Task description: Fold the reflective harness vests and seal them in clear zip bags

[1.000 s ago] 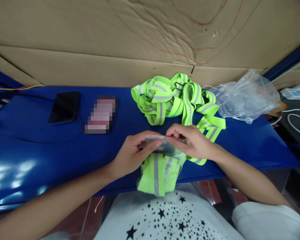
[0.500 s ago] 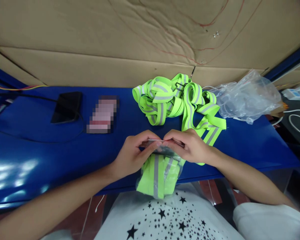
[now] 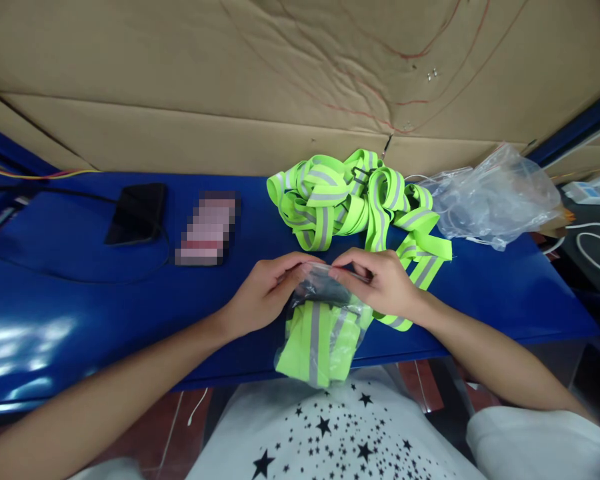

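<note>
A clear plastic bag (image 3: pixel 325 287) hangs from both hands at the table's front edge. Inside it lies a folded neon-yellow reflective strap (image 3: pixel 315 343) with grey stripes. My left hand (image 3: pixel 267 293) pinches the bag's top edge on the left, thumb against fingers. On the right, my right hand (image 3: pixel 380 283) pinches the same top edge, its fingertips a little apart from the left ones. Just beyond the hands, a tangled heap of similar reflective straps (image 3: pixel 325 193) with a black buckle rests on the table, one end trailing toward the right hand.
The blue table (image 3: pixel 80 300) ends close to my body. A black phone-like device (image 3: pixel 137 213) and a blurred-out phone-shaped object (image 3: pixel 207 230) lie to the left, with a dark cable around them. Crumpled clear plastic bags (image 3: pixel 495 200) sit at the right. A cardboard-covered wall (image 3: pixel 180 87) stands behind.
Both hands have moved slightly up and apart along the bag's top edge. More of the clear upper part of the bag now shows above the folded strap.
</note>
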Motion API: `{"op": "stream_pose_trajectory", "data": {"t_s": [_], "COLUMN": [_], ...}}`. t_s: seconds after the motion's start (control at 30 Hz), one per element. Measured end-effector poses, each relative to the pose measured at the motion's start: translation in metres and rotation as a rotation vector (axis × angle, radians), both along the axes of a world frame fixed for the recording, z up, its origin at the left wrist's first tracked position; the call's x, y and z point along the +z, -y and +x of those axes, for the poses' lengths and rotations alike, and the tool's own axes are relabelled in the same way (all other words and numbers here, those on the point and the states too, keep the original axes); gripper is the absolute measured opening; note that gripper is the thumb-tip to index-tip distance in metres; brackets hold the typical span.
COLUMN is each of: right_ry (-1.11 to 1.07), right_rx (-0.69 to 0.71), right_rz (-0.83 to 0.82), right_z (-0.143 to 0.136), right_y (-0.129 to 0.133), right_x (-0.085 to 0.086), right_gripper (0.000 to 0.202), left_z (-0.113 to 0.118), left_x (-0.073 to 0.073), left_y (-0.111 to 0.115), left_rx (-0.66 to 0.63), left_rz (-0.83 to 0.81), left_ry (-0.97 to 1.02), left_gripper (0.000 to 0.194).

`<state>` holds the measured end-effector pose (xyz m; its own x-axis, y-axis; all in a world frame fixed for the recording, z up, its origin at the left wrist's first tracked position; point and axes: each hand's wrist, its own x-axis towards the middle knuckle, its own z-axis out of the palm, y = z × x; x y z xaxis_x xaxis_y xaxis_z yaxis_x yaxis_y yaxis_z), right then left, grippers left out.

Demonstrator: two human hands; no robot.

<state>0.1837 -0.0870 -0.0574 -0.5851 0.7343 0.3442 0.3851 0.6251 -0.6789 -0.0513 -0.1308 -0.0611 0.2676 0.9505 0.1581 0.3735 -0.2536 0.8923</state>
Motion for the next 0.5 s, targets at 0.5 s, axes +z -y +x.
{"op": "stream_pose_trajectory", "data": {"t_s": [0.5], "right_ry": [-0.399], "right_rx": [-0.044], "right_rz": [-0.193], "right_z": [0.0], "right_y": [0.001], "right_x": [0.011], "right_gripper": [0.028], "left_z": [0.001], "left_x": [-0.001], "left_y": [-0.002], "left_rx": [-0.205], "left_rz": [-0.28], "left_ry": [0.295], "left_gripper": [0.069]}}
